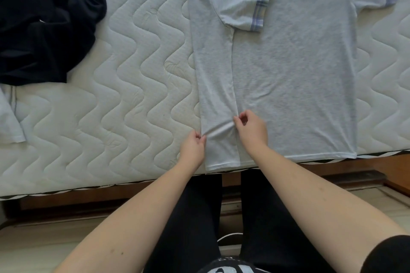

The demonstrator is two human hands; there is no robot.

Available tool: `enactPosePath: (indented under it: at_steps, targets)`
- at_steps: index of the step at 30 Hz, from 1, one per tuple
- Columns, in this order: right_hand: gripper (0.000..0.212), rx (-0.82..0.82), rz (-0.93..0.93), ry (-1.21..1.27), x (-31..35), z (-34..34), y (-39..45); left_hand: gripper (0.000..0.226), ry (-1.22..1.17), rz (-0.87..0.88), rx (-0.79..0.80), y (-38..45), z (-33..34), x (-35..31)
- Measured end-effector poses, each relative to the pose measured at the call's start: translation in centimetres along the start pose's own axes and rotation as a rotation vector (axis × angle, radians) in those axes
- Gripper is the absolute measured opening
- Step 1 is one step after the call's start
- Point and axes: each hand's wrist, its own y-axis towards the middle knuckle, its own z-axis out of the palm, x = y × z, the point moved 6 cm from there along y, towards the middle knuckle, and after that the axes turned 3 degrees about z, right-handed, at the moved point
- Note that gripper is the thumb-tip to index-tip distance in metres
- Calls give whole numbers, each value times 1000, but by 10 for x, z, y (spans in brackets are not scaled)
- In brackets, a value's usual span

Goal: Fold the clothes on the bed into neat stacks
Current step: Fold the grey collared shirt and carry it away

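Note:
A light grey T-shirt with plaid-trimmed sleeves lies flat on the white quilted mattress, its hem at the bed's near edge. Its left side is folded inward, and the left sleeve lies over the body. My left hand pinches the outer fold edge near the hem. My right hand pinches the inner edge of the folded panel a little farther up. The cloth bunches slightly between them.
A crumpled black garment lies at the far left of the mattress. A pale garment pokes in at the left edge. The wooden bed frame runs below the mattress, with floor and my dark-trousered legs beneath.

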Motion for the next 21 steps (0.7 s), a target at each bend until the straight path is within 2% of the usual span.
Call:
enactPosePath:
  at_steps: [3,5,8,16,21]
  targets:
    - [22,80,36,-61,-11,8,-10,12,-177,-66,98,-8,9,9]
    - [27,178,49,-137,-21,16,-16,24,-310,-112,235,-15,20,16]
    - [30,342,67,-301,-32,28,-23,36,-237,-132,341,-23,28,27]
    - [21,436,155,-390,-56,30,-44,30,-204,-184,365,-47,36,47]
    - [16,407,153,-419,-59,25,-49,28,-86,-172,361,-49,38,56]
